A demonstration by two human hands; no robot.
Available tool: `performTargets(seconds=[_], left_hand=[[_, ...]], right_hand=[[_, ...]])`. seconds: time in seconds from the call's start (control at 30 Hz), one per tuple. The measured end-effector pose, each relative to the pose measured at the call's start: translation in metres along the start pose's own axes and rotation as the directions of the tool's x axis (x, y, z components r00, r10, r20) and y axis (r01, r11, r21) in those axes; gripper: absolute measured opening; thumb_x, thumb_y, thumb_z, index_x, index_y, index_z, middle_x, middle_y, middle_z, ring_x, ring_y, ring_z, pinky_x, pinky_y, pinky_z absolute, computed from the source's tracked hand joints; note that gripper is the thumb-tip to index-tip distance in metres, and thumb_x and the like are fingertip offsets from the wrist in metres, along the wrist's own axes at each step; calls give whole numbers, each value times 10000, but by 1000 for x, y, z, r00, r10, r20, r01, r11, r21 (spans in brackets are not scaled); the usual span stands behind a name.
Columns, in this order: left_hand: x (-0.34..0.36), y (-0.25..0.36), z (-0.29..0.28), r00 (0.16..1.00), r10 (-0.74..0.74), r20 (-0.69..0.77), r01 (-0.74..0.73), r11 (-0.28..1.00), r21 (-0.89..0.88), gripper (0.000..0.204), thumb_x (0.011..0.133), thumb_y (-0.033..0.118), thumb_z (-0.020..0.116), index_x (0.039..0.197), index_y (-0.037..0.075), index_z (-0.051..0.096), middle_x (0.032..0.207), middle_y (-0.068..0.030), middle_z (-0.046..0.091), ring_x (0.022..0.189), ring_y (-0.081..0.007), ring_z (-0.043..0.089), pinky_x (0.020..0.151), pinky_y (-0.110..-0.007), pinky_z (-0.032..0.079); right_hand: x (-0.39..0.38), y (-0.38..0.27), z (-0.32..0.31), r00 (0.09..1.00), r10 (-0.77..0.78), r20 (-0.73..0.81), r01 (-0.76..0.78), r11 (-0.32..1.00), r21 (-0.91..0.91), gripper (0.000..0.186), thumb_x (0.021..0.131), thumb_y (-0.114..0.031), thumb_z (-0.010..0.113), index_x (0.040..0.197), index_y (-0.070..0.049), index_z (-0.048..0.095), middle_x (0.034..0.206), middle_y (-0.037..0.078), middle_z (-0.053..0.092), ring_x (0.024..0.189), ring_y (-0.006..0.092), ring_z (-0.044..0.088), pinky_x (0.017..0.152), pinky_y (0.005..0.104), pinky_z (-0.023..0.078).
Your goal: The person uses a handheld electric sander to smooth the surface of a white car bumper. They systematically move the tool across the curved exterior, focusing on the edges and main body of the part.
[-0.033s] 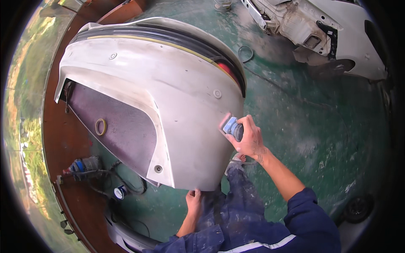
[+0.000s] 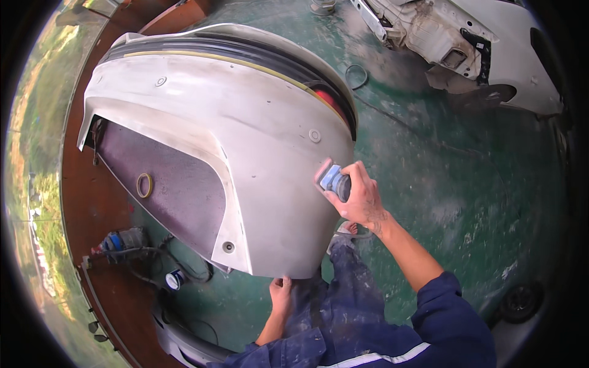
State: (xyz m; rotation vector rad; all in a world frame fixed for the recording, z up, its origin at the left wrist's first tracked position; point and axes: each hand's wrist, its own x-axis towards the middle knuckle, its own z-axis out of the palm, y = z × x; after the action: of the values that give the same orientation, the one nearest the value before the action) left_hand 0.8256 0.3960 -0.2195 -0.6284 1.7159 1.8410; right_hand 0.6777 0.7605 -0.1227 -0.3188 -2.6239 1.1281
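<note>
A large whitish car bumper (image 2: 264,196) lies across in front of me, its surface dull with grey smudges. My right hand (image 2: 361,195) is wrapped round a small blue and black power sander (image 2: 335,182). The sander's pinkish pad rests against the bumper's right side, tilted along the curve. At the bumper's near edge, my left hand (image 2: 282,295) pinches the lower rim between thumb and fingers; part of its grip is hidden beneath. A purple-grey support panel (image 2: 162,168) shows through the bumper's opening.
A tape roll (image 2: 144,185) lies on the panel. At left are a second power tool (image 2: 123,240) with hoses and a small tin (image 2: 175,279). A stripped car body (image 2: 454,55) stands far right, a hose (image 2: 399,122) crosses the green floor, and a wheel (image 2: 521,303) is lower right.
The sander and my right hand have shifted slightly left and up along the bumper. The bumper has moved a touch to the left. My left hand stays at the rim.
</note>
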Motion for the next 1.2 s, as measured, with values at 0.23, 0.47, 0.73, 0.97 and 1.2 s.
performTargets(seconds=[0.23, 0.47, 0.73, 0.97, 1.2], left_hand=[[-5, 5, -11, 998, 50, -27, -44, 976, 211, 568, 1020, 511, 704, 961, -51, 655, 824, 5, 620, 756, -85, 504, 679, -301, 437], [-13, 45, -11, 998, -50, 49, 39, 978, 206, 647, 990, 481, 753, 1290, -73, 607, 1162, -103, 690, 1070, -200, 650, 954, -374, 529], [-17, 101, 16, 989, 124, -78, -132, 986, -105, 877, 974, 554, 731, 1562, 18, 362, 1493, -144, 522, 1345, -293, 558, 1127, -511, 470], [-14, 115, -7, 962, 241, -132, -248, 968, -43, 726, 1082, 568, 524, 1599, 83, 369, 1540, -93, 522, 1387, -267, 528, 1147, -451, 429], [-1, 127, -2, 951, 230, -205, -237, 972, -10, 647, 1125, 552, 421, 1544, 60, 458, 1490, -81, 568, 1354, -242, 532, 1142, -423, 405]], right_hand=[[54, -18, -16, 995, -63, 79, 63, 998, -4, 537, 803, -233, 879, 1147, -42, 514, 1095, 179, 588, 898, 436, 684, 753, 522, 581], [7, 13, -7, 992, 128, -1, -128, 990, 54, 575, 776, -201, 897, 1153, -54, 489, 1102, 164, 579, 938, 417, 682, 751, 507, 576], [59, -26, 4, 980, 182, -82, -174, 980, 93, 578, 819, -246, 887, 1163, -55, 462, 1097, 193, 578, 929, 448, 689, 778, 541, 582], [21, 17, -2, 890, 447, -89, -441, 894, 81, 556, 861, -285, 843, 1180, -44, 457, 1126, 223, 584, 977, 478, 670, 844, 557, 563], [46, -23, -7, 982, 191, 0, -187, 963, 194, 597, 819, -105, 828, 1238, -35, 409, 1160, 230, 524, 1016, 495, 662, 812, 562, 582]])
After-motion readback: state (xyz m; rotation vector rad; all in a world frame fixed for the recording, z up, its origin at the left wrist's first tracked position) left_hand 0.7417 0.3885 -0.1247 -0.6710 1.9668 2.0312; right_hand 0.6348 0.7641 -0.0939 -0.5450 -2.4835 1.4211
